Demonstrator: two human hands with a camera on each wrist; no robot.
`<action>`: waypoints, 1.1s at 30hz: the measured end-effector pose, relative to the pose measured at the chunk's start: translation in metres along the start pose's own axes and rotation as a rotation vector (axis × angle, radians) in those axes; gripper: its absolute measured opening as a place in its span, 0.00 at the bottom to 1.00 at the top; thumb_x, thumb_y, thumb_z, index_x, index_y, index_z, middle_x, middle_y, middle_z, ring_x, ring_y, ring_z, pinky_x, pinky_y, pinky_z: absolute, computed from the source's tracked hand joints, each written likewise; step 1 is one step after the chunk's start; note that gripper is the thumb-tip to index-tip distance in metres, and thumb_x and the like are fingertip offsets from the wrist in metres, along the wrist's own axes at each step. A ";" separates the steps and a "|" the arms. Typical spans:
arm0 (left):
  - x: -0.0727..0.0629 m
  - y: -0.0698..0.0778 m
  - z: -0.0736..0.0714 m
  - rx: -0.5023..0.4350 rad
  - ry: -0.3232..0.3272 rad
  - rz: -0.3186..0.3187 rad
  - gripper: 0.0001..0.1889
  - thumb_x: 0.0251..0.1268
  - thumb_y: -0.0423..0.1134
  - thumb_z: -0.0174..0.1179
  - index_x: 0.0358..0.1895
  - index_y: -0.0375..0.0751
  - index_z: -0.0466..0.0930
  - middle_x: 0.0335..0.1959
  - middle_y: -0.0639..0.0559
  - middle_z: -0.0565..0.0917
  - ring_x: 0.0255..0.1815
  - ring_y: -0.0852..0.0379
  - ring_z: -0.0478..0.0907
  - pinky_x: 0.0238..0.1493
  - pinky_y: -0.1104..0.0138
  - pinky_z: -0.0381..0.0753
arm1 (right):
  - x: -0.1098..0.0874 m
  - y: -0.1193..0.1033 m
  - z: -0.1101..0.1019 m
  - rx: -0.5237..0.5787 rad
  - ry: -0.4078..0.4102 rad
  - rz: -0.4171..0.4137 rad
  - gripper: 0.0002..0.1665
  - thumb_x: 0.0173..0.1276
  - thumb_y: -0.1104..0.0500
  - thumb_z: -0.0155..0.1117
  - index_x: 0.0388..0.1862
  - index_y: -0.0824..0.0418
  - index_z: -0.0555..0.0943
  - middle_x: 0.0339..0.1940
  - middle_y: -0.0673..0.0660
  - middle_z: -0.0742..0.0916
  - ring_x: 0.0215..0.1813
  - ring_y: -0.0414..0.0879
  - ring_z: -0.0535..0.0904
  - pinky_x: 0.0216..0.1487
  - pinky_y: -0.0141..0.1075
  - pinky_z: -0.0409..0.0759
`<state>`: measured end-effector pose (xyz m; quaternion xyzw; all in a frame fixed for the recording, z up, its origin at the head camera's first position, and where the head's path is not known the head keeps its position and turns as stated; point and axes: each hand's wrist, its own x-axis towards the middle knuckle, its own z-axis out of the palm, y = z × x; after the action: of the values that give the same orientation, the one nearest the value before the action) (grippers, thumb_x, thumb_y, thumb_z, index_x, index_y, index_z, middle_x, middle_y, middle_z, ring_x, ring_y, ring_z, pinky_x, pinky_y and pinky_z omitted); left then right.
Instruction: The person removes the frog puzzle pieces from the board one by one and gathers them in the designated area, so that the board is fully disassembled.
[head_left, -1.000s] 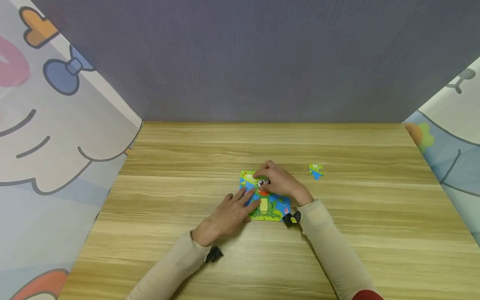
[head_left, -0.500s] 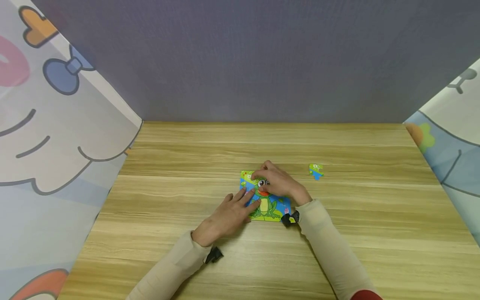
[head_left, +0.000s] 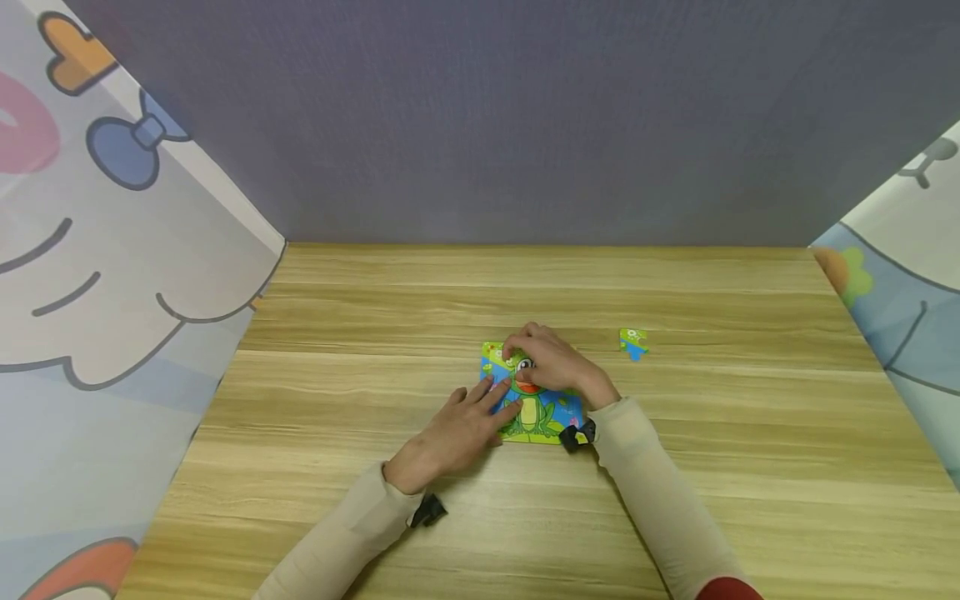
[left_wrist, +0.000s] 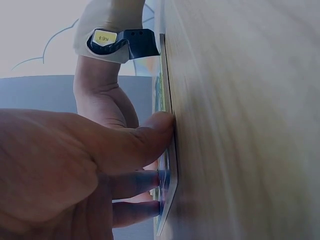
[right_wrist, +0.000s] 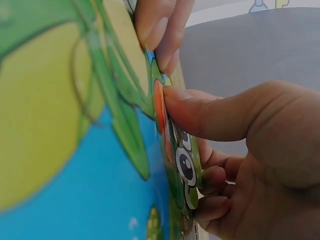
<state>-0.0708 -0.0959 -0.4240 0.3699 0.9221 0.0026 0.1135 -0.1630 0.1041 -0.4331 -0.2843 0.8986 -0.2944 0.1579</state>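
Note:
A frog jigsaw puzzle (head_left: pixel 558 408) in green, blue and yellow lies on the table. My left hand (head_left: pixel 459 429) rests on its left side with fingers spread, and the thumb (left_wrist: pixel 157 130) meets the board's edge in the left wrist view. Over the upper part, my right hand (head_left: pixel 553 360) pinches a puzzle piece (right_wrist: pixel 186 167) bearing the frog's eyes and mouth. That piece sits raised and slightly tilted against the puzzle in the right wrist view, thumb on the mouth side and fingers curled at the far edge. The hand hides the puzzle's upper right corner.
A loose green and blue puzzle piece (head_left: pixel 633 343) lies to the right of the puzzle, past the right hand. The wood-grain table (head_left: pixel 360 308) meets a grey panel (head_left: pixel 525 125) at the back. Cartoon-printed walls (head_left: pixel 135 292) stand at both sides.
My right hand, wrist and sleeve have shifted slightly left over the puzzle, still at the frog's face. The left hand and the loose piece have stayed in place.

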 end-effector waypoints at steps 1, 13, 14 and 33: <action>0.000 0.000 0.000 -0.001 -0.002 -0.001 0.29 0.74 0.50 0.56 0.75 0.52 0.65 0.80 0.44 0.61 0.79 0.40 0.62 0.65 0.46 0.76 | 0.000 0.000 0.000 0.003 0.005 0.006 0.15 0.66 0.65 0.68 0.51 0.53 0.81 0.53 0.58 0.79 0.53 0.53 0.71 0.55 0.48 0.73; 0.000 0.002 0.000 0.027 0.029 0.015 0.29 0.73 0.50 0.57 0.74 0.51 0.66 0.79 0.43 0.63 0.78 0.40 0.64 0.63 0.47 0.78 | -0.008 0.006 -0.009 0.020 0.058 0.097 0.27 0.62 0.54 0.76 0.56 0.61 0.77 0.54 0.59 0.85 0.55 0.54 0.78 0.58 0.49 0.77; 0.000 0.002 0.000 0.029 0.029 0.015 0.29 0.73 0.50 0.57 0.74 0.52 0.66 0.79 0.43 0.63 0.78 0.40 0.64 0.63 0.47 0.78 | -0.010 0.008 -0.011 0.037 0.052 0.091 0.27 0.63 0.54 0.75 0.56 0.61 0.77 0.52 0.60 0.85 0.52 0.53 0.79 0.55 0.48 0.78; -0.001 0.002 0.001 0.043 0.058 0.026 0.29 0.73 0.50 0.58 0.74 0.52 0.67 0.78 0.44 0.65 0.77 0.40 0.65 0.61 0.47 0.79 | -0.022 0.021 -0.025 0.251 0.036 0.012 0.12 0.70 0.69 0.63 0.50 0.64 0.82 0.40 0.60 0.87 0.39 0.45 0.81 0.41 0.37 0.80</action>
<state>-0.0685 -0.0954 -0.4246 0.3842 0.9199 -0.0050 0.0788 -0.1661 0.1422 -0.4240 -0.2517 0.8591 -0.4087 0.1778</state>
